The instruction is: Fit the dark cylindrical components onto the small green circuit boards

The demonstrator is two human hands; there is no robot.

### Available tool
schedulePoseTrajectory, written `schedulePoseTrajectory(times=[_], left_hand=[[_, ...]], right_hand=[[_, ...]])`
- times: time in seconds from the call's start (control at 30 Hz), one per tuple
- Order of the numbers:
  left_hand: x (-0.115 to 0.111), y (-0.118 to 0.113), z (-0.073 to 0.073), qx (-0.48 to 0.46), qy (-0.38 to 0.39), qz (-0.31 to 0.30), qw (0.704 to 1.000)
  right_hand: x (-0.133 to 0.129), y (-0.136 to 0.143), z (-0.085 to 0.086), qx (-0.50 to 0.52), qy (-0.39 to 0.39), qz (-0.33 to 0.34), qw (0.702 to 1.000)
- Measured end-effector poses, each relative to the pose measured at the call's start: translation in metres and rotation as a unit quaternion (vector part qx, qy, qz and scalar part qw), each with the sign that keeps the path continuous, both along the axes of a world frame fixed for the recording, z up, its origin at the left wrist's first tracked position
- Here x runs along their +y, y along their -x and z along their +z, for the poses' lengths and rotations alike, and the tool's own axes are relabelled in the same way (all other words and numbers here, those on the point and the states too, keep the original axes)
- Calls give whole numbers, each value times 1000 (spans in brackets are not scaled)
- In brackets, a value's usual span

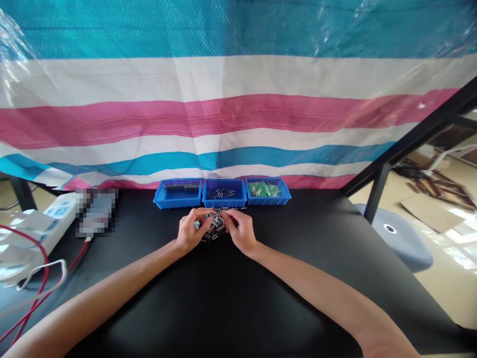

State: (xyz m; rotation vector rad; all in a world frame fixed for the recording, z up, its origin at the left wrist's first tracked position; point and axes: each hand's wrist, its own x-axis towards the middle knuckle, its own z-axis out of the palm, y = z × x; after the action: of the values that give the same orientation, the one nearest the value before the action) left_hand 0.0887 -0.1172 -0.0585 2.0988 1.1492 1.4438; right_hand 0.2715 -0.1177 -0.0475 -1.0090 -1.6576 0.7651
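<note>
Both hands meet over a pile of small dark and metallic parts (215, 229) on the black table, just in front of the blue bins. My left hand (193, 229) is closed, thumb and index finger pinched near a small metal piece; a small pale green item (196, 224) shows at its fingers. My right hand (240, 229) is closed too, its fingertips at the pile's upper right. What each pinch holds is too small to make out.
Three blue bins stand behind the hands: the left (178, 203) with cylinders, the middle (224, 203) with pins, the right (269, 201) with green packets. A power strip (63, 215), red cable (80, 256) and blurred-out object (97, 213) lie left. A grey stool (404, 243) stands right.
</note>
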Motion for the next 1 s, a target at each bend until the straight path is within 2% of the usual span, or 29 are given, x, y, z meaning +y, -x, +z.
schedulePoseTrajectory(times=[0.17,0.37,0.53,0.77,1.0], left_hand=[[3,0,7,66,-42,-13,997],[5,1,-2,31,25,17,999],[5,2,-7,35,44,-12,998],[3,1,-1,31,44,-13,998],[4,-4,10,62,-34,1,997]], right_hand=[[-2,-1,1,3,-24,7,1000],[-3,0,0,5,-66,41,997],[0,1,-2,-3,-80,49,996],[1,1,-6,6,-41,48,998],[1,0,-7,28,0,36,999]])
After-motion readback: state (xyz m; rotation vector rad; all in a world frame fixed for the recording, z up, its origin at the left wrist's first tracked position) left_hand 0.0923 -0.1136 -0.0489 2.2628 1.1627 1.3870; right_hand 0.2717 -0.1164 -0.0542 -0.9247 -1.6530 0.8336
